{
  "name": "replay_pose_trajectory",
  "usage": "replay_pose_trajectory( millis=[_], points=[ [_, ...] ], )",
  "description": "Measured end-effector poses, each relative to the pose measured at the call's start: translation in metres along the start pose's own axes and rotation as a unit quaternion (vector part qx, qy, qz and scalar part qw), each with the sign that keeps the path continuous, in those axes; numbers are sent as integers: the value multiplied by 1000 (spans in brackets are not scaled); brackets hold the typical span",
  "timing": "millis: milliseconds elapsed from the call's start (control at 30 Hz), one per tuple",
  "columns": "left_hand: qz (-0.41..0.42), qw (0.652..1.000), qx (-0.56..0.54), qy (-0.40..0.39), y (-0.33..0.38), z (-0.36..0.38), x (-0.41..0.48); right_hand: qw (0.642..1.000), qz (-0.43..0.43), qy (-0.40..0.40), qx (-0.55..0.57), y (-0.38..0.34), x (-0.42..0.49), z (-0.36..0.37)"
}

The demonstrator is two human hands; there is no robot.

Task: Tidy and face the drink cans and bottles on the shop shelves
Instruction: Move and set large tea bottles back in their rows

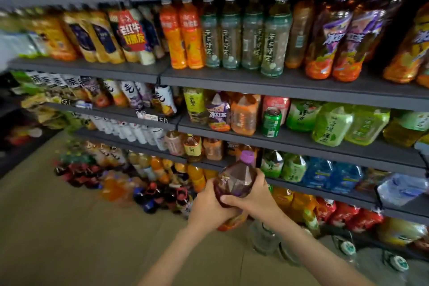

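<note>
Purple-capped bottle [236, 179], grasped by the fingers of left hand [210, 202] and right hand [254, 195]: best kept upright, label turned outward, then seated beside the purple-label bottle [218, 111] at twelve o'clock.

Between your left hand [208, 203] and right hand [254, 198] sits the bottle [236, 180]; the can [271, 122] stands on a shelf [308, 143] above them.
</note>
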State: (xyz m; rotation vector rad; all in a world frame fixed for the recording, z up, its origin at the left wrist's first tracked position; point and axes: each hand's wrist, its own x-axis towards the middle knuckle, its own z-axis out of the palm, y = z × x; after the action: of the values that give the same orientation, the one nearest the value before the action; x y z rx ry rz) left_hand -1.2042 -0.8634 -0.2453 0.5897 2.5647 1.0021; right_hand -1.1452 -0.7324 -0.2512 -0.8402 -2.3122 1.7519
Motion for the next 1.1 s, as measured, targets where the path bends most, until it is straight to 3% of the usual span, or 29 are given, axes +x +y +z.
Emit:
replay_pose_trajectory(
  millis=[267,433,600,833,1100],
  points=[
    [78,993,52,-78,-77,-92,58,995,25,76,53,-37,33,116],
    [109,984,51,-128,-94,-105,87,986,57,148,58,-40,46,145],
    [139,975,37,-172,-94,-90,109,973,55,218,45,-25,58,146],
    [115,979,19,-165,-118,-41,148,966,44,251,41,24,103,152],
    [153,976,-12,-154,-180,45,232,949,9,309,62,113,194,173]
  ],
)
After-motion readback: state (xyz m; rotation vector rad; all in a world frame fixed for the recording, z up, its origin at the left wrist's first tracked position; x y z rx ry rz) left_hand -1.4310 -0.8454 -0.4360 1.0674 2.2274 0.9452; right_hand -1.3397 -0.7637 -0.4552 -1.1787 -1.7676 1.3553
